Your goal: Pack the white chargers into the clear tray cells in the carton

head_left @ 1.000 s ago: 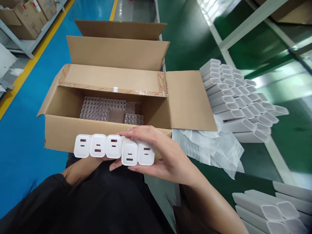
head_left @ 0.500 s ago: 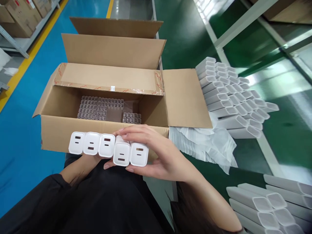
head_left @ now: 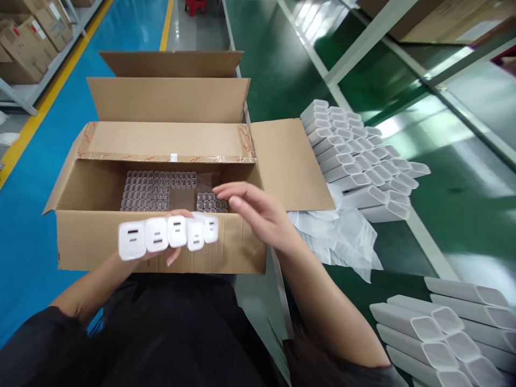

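A row of several white charger-like pieces point(head_left: 176, 231) with slotted end faces hangs before the front wall of a cardboard box point(head_left: 161, 258). My left hand point(head_left: 173, 252) grips the row from behind and below, partly hidden by it. Right of the row, above the box's front edge, my right hand point(head_left: 262, 212) has its fingers apart and touches no piece. Inside the box lie small white pieces in a large block point(head_left: 145, 191) at the left and a smaller group point(head_left: 209, 203) at the right, with bare cardboard between them.
White tubes point(head_left: 355, 156) are stacked right of the box's open side flap point(head_left: 292, 164), above crumpled white wrapping point(head_left: 342, 236). More white tubes point(head_left: 431, 333) lie at the lower right. Cartons point(head_left: 32, 43) stand on a shelf at the upper left.
My right hand has let go of the row and moved up and right, toward the box opening. The row is now tilted, its right end farther away. The view has shifted.
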A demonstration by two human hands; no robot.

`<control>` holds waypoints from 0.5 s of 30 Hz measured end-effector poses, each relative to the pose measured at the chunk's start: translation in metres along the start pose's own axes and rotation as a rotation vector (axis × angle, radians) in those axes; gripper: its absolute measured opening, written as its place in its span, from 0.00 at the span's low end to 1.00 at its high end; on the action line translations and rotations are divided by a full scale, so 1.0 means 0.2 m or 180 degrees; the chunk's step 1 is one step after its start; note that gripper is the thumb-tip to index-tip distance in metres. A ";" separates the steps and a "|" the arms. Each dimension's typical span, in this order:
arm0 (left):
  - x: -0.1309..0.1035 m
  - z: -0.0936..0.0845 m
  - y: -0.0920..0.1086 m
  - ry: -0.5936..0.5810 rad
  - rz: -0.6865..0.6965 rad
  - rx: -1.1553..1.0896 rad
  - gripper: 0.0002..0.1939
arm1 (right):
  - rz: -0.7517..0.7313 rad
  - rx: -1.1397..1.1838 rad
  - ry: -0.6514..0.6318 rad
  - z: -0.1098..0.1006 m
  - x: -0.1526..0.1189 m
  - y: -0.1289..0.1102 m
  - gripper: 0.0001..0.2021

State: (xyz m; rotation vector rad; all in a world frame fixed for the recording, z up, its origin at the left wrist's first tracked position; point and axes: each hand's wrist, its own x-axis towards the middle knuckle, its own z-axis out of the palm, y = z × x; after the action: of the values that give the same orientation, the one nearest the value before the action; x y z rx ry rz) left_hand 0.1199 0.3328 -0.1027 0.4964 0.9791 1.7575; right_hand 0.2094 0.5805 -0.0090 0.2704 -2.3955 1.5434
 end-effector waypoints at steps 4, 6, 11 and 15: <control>0.09 -0.15 0.20 0.0085 -0.0109 0.0824 0.35 | 0.0472 -0.0414 0.1176 -0.11 0.05 0.31 0.11; 0.18 -0.20 0.26 0.0285 -0.0489 0.1473 0.35 | 0.0533 -0.0767 0.1366 -0.14 0.05 0.43 0.10; 0.58 -0.32 0.25 0.0561 -0.1283 0.3274 0.33 | 0.0366 -0.1595 0.1214 -0.14 0.02 0.55 0.08; 0.97 -0.40 0.21 0.0432 -0.1199 0.4098 0.31 | 0.0274 -0.1808 0.1229 -0.15 0.02 0.54 0.08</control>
State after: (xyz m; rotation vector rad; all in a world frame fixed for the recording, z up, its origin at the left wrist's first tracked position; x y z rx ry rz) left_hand -0.0368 0.4723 -0.1380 0.8898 2.0984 0.6441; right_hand 0.1767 0.6520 -0.0890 -0.2312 -2.4152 0.7870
